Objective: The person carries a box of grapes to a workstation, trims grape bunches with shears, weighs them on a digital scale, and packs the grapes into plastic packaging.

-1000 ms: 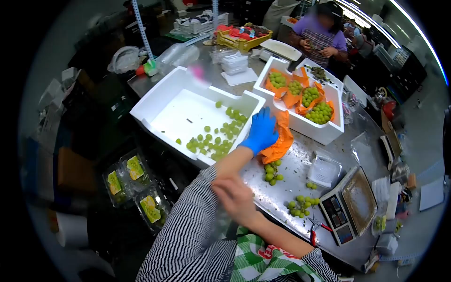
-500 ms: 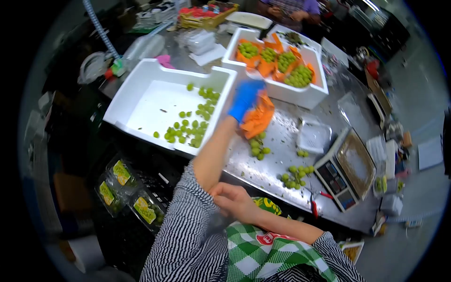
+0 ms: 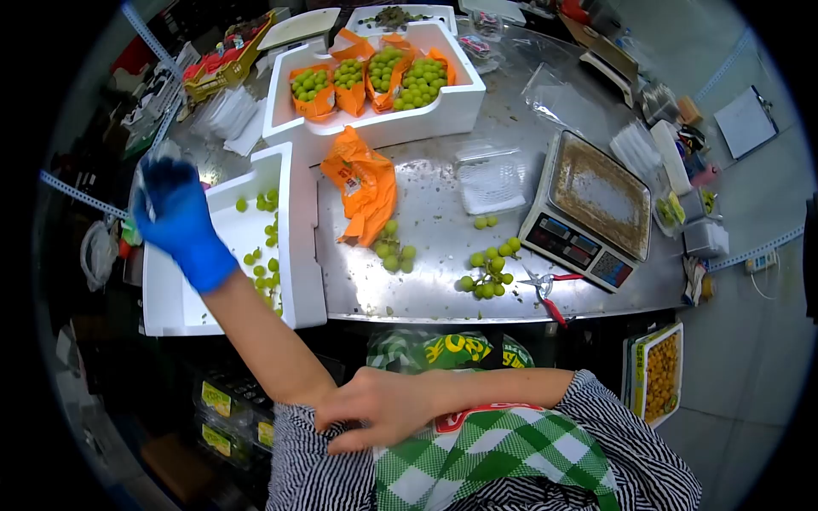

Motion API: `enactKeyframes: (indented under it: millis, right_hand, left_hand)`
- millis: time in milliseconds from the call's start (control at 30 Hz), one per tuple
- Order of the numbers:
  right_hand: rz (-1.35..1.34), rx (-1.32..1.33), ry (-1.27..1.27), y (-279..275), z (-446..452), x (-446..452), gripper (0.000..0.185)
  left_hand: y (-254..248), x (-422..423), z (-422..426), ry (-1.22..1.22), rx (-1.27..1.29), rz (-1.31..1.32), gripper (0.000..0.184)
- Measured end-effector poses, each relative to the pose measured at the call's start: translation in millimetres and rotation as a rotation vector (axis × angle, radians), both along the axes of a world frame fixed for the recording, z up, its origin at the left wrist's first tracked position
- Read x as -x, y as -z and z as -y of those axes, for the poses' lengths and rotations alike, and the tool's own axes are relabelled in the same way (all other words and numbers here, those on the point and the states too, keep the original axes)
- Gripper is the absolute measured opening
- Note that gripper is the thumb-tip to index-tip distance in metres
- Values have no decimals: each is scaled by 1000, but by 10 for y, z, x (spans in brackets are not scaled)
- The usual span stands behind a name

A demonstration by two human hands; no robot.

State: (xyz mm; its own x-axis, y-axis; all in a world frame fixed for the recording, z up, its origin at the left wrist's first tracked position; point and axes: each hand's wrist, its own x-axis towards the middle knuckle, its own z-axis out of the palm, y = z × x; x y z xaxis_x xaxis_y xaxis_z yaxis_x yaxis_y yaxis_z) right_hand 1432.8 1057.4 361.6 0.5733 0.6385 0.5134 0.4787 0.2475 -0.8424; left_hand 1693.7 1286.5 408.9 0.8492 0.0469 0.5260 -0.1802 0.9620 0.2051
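My left hand (image 3: 187, 226), in a blue glove, is raised over the left part of a white foam box (image 3: 304, 230) with loose green grapes (image 3: 271, 266). Its thumb stands apart from the partly curled, blurred fingers, and nothing shows in it. My bare right hand (image 3: 371, 413) grips the rolled striped sleeve (image 3: 311, 447) of my left arm near the elbow; the fingertips are partly hidden in the cloth. On the metal table lie a crumpled orange wrapper (image 3: 366, 187) with a grape bunch (image 3: 394, 251) poking out, and another small bunch (image 3: 490, 272).
A second foam box (image 3: 464, 111) holds several orange-wrapped grape bunches. Red-handled pruning shears (image 3: 550, 294) lie near the table's front edge, beside a digital scale (image 3: 588, 209). A clear plastic tray (image 3: 492, 181) sits behind the grapes. Labelled packs (image 3: 217, 400) are stacked below left.
My left hand has let go of the orange wrapper and swung left over the foam box. My right hand stays at the left sleeve. The view has turned right.
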Motion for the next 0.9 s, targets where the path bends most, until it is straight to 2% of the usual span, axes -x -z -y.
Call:
enactKeyframes:
  millis: [33, 67, 100, 133, 167, 200, 233, 267, 300, 367, 433, 467, 533, 633, 733, 833, 900]
  right_hand:
    - [183, 11, 53, -9, 13, -48, 22]
    - [250, 63, 80, 25, 29, -100, 16]
    - [250, 73, 141, 53, 70, -166, 15]
    - [250, 82, 203, 75, 145, -247, 14]
    - [251, 90, 267, 107, 243, -338, 13]
    - [310, 189, 406, 156, 421, -458, 13]
    - [369, 287, 545, 266, 637, -578, 14]
    - [361, 293, 779, 590, 837, -712, 18]
    - [-78, 358, 878, 563, 1041, -750, 26]
    - [-12, 702, 1218, 950, 1538, -1025, 40]
    - [1, 833, 1348, 1106, 1874, -1318, 57]
    - [-35, 950, 1377, 1170, 1946, -1450, 60]
    - [-115, 1175, 1442, 1230, 2003, -1716, 68]
    - [-315, 1318, 1388, 1447, 2065, -1992, 62]
    - [-156, 1296, 1518, 1999, 2192, -2181, 51]
    - [-338, 971, 1492, 1550, 2159, -2063, 41]
    - [-352, 609, 1570, 1430, 2171, -2038, 39]
  left_hand:
    - [-87, 315, 190, -39, -86, 60, 39]
    - [-67, 572, 406, -230, -136, 19, 39]
    - [23, 797, 690, -469, -360, 43, 38]
    - [149, 965, 874, -621, -697, 95, 35]
    - [203, 1150, 1064, -762, -1166, -41, 33]
    - [404, 1199, 1186, -533, -1102, -58, 27]
    - [487, 1284, 1342, -497, -1212, -132, 25]
    - [695, 1266, 1366, -540, -1426, -126, 28]
    - [872, 1268, 1452, -585, -1547, -158, 30]
    - [1219, 1175, 1533, -570, -1758, -109, 45]
    - [1477, 1064, 1627, -600, -1918, -61, 56]
    - [1610, 1006, 1661, -607, -2078, -72, 66]
    - [1592, 944, 1756, -648, -2114, -77, 66]
    - [1658, 851, 1801, -683, -2094, -89, 61]
    - [1747, 796, 1721, -679, -2024, -142, 54]
    - [1797, 773, 1648, -686, -1966, -208, 48]
    - [1846, 771, 1624, -680, -1947, -257, 47]
